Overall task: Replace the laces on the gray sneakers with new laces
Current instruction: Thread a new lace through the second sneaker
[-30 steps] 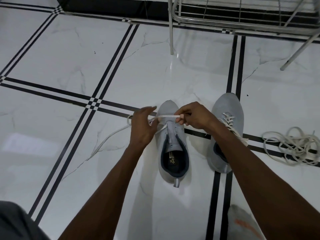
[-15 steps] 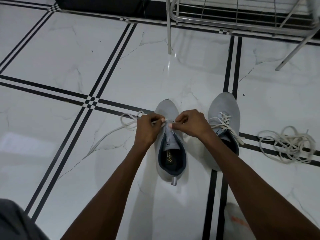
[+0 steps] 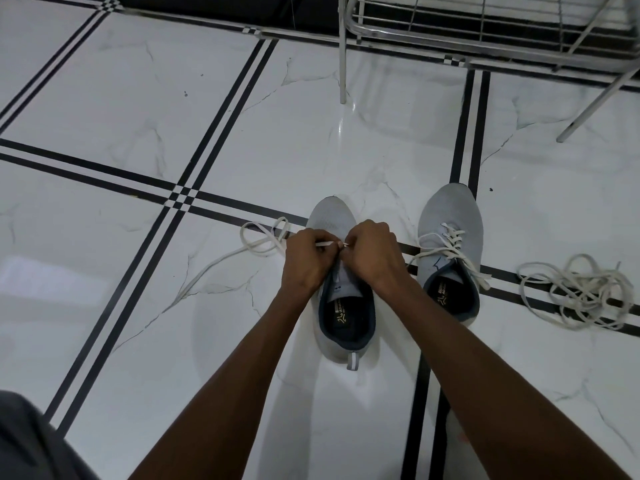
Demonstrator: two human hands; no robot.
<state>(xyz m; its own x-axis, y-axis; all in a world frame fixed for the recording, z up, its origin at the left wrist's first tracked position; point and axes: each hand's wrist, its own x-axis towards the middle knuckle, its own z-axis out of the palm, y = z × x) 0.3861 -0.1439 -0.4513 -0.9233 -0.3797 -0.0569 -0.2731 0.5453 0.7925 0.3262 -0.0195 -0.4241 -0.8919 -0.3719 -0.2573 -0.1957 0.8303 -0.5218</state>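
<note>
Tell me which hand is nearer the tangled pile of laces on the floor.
Right. The right hand is over the near sneaker, on the side toward the lace pile; the left hand is beside it, farther away.

Both hands, left hand (image 3: 306,259) and right hand (image 3: 374,252), cover the eyelet rows of the near sneaker (image 3: 341,299), so where the white lace (image 3: 242,251) enters at the pinch cannot be told; fingertips curl under, out of sight. Right of the grip, the right forearm hides the inner edge of the second sneaker (image 3: 450,244). Beyond the grip, the metal rack (image 3: 485,46) is cut by the top edge; the insole print is too small to read.
</note>
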